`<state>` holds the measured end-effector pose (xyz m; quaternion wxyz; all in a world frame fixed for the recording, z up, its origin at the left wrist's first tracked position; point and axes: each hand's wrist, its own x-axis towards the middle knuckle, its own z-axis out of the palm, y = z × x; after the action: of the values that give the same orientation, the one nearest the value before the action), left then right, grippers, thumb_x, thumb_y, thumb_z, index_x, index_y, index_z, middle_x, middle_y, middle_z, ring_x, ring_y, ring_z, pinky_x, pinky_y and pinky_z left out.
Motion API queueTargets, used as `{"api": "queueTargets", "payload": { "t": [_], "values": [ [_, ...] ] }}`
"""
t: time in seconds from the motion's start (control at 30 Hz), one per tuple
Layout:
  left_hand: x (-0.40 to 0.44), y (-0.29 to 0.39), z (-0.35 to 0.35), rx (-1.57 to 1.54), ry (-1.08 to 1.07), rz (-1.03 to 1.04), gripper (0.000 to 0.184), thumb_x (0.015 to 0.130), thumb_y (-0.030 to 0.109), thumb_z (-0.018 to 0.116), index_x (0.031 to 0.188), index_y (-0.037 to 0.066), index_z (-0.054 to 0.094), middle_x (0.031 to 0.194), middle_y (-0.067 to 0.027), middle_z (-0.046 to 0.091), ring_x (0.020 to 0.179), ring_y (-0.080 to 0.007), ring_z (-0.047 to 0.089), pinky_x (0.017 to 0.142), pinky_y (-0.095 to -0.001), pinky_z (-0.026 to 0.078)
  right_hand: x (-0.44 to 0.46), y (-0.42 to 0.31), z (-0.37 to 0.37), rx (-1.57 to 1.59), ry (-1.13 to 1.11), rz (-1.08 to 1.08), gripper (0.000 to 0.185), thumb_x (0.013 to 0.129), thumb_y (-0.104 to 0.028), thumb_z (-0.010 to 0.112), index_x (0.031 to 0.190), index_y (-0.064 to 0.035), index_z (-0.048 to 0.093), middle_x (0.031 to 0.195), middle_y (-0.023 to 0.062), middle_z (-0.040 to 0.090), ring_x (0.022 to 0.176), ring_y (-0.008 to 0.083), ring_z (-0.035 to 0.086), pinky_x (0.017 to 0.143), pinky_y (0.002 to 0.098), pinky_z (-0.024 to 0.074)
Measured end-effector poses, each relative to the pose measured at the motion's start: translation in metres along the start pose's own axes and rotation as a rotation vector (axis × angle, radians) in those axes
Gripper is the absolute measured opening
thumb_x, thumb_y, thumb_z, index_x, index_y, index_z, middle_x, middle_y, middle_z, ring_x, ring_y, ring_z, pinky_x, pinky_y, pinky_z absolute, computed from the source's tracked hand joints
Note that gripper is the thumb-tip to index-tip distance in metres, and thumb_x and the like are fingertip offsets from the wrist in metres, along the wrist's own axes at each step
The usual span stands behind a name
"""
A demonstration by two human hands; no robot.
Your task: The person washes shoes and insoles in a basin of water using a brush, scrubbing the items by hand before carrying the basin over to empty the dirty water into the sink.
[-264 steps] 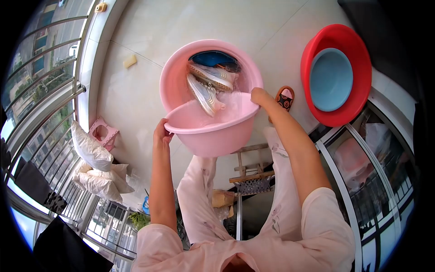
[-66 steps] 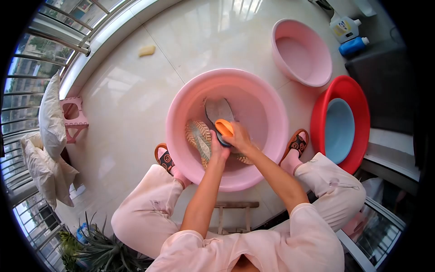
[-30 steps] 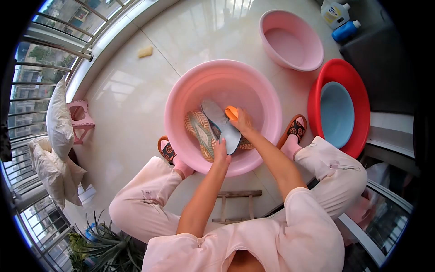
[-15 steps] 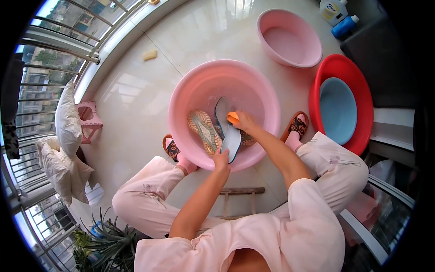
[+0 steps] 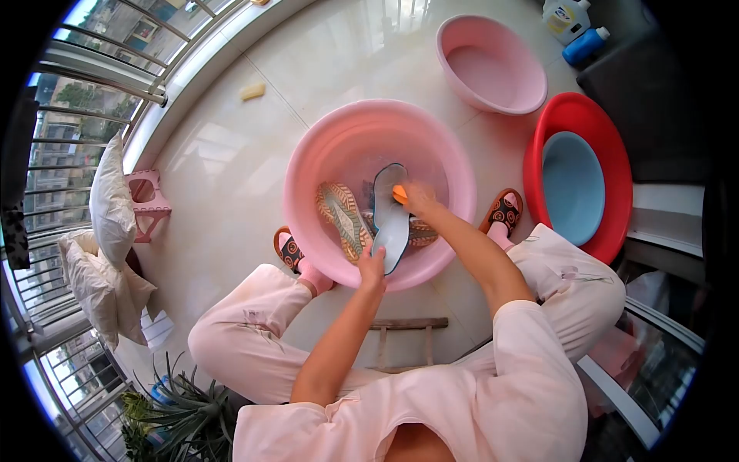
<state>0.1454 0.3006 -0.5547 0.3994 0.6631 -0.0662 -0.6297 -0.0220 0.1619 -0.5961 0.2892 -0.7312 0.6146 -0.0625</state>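
Observation:
A large pink basin [image 5: 327,142] stands on the floor between my feet, with shallow water in it. My left hand [image 5: 372,266] is closed around the near end of a pale grey-blue insole [image 5: 393,229] with a dark edge, which slants up over the basin. In my right hand [image 5: 420,199] is a small orange brush [image 5: 399,194], held against the insole's upper half; its bristles are hidden. One patterned shoe [image 5: 344,221] lies sole up on the basin's left side. Part of another shoe [image 5: 422,232] shows under my right forearm, mostly covered.
A smaller pink basin [image 5: 531,81] is at the upper right, near a red basin [image 5: 622,162] with a blue basin [image 5: 573,189] inside. Bottles [image 5: 585,46] stand behind. A yellow bar [image 5: 252,92] lies on the floor. At left are a pink stool [image 5: 150,202] and pillows [image 5: 114,200].
The insole's far end has swung to the right and looks more upright. My right hand and the orange brush have shifted slightly right; my left hand has moved slightly left, still gripping the insole.

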Motion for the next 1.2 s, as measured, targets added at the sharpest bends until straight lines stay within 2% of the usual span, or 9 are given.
{"api": "queueTargets", "payload": {
  "t": [0.07, 0.27, 0.5, 0.63, 0.77, 0.83, 0.93, 1.03, 1.2],
  "values": [
    [0.002, 0.009, -0.001, 0.003, -0.038, 0.051, 0.026, 0.087, 0.003, 0.052, 0.113, -0.002, 0.054, 0.100, -0.0096, 0.061, 0.089, -0.0164, 0.059, 0.078, -0.0285, 0.048, 0.005, 0.002, 0.002, -0.004, 0.071, 0.053, 0.044, 0.065, -0.026, 0.074, 0.098, -0.0044, 0.053, 0.093, 0.0179, 0.057, 0.087, 0.0359, 0.056, 0.073, 0.0440, 0.0449],
    [0.066, 0.028, 0.033, -0.549, -0.405, -0.178, 0.029, 0.095, 0.017, 0.043, 0.119, 0.002, 0.050, 0.117, -0.0103, 0.057, 0.106, -0.0231, 0.056, 0.094, -0.0366, 0.044, -0.057, -0.052, -0.066, 0.268, 0.266, 0.086, 0.048, 0.065, -0.032, 0.074, 0.097, -0.0038, 0.051, 0.092, 0.0175, 0.057, 0.087, 0.0356, 0.057, 0.072, 0.0444, 0.0459],
    [0.109, 0.047, 0.069, -0.678, -0.287, -0.334, 0.045, 0.098, 0.037, 0.032, 0.123, 0.002, 0.047, 0.125, -0.0152, 0.051, 0.118, -0.0282, 0.047, 0.103, -0.0431, 0.036, -0.029, -0.057, -0.024, 0.240, 0.167, 0.117, 0.048, 0.066, -0.032, 0.072, 0.100, -0.0043, 0.051, 0.095, 0.0181, 0.058, 0.088, 0.0357, 0.058, 0.073, 0.0445, 0.0463],
    [0.128, 0.028, 0.073, -0.623, -0.275, -0.394, 0.042, 0.097, 0.033, 0.039, 0.124, 0.001, 0.044, 0.126, -0.0163, 0.050, 0.118, -0.0306, 0.046, 0.104, -0.0468, 0.033, 0.014, -0.021, -0.008, 0.044, 0.207, 0.259, 0.051, 0.066, -0.032, 0.073, 0.104, -0.0043, 0.052, 0.098, 0.0181, 0.059, 0.088, 0.0378, 0.059, 0.073, 0.0435, 0.0488],
    [0.145, 0.025, 0.073, -0.585, -0.291, -0.444, 0.039, 0.097, 0.029, 0.038, 0.123, 0.001, 0.046, 0.124, -0.0162, 0.051, 0.117, -0.0308, 0.048, 0.103, -0.0471, 0.034, -0.005, -0.029, -0.004, 0.363, 0.130, 0.303, 0.053, 0.063, -0.031, 0.076, 0.100, -0.0022, 0.053, 0.091, 0.0208, 0.060, 0.086, 0.0385, 0.060, 0.071, 0.0433, 0.0484],
    [0.143, 0.028, 0.076, -0.579, -0.337, -0.426, 0.043, 0.098, 0.034, 0.035, 0.126, 0.003, 0.044, 0.129, -0.0153, 0.047, 0.121, -0.0314, 0.043, 0.103, -0.0483, 0.032, -0.027, -0.044, -0.013, 0.365, 0.143, 0.179, 0.052, 0.063, -0.033, 0.076, 0.098, -0.0019, 0.053, 0.088, 0.0203, 0.060, 0.086, 0.0381, 0.059, 0.073, 0.0441, 0.0467],
    [0.117, 0.039, 0.075, -0.592, -0.475, -0.540, 0.044, 0.097, 0.039, 0.035, 0.128, 0.008, 0.042, 0.131, -0.0125, 0.045, 0.122, -0.0287, 0.042, 0.104, -0.0471, 0.033, -0.018, -0.035, -0.007, 0.281, 0.240, 0.240, 0.049, 0.063, -0.030, 0.075, 0.097, -0.0022, 0.053, 0.090, 0.0198, 0.060, 0.087, 0.0385, 0.058, 0.073, 0.0445, 0.0462],
    [0.121, 0.009, 0.075, -0.621, -0.347, -0.333, 0.048, 0.095, 0.044, 0.038, 0.125, 0.006, 0.045, 0.127, -0.0134, 0.048, 0.120, -0.0286, 0.044, 0.104, -0.0459, 0.032, 0.005, -0.026, 0.000, 0.229, 0.271, 0.265, 0.049, 0.063, -0.029, 0.075, 0.096, -0.0022, 0.052, 0.091, 0.0199, 0.059, 0.087, 0.0387, 0.057, 0.072, 0.0450, 0.0458],
    [0.112, 0.036, 0.068, -0.675, -0.356, -0.447, 0.039, 0.097, 0.030, 0.042, 0.125, 0.004, 0.043, 0.126, -0.0136, 0.048, 0.116, -0.0277, 0.048, 0.102, -0.0431, 0.037, -0.038, -0.052, -0.009, 0.348, 0.163, 0.198, 0.048, 0.064, -0.029, 0.074, 0.098, -0.0026, 0.051, 0.092, 0.0199, 0.058, 0.087, 0.0374, 0.056, 0.073, 0.0445, 0.0451]
  ]
}}
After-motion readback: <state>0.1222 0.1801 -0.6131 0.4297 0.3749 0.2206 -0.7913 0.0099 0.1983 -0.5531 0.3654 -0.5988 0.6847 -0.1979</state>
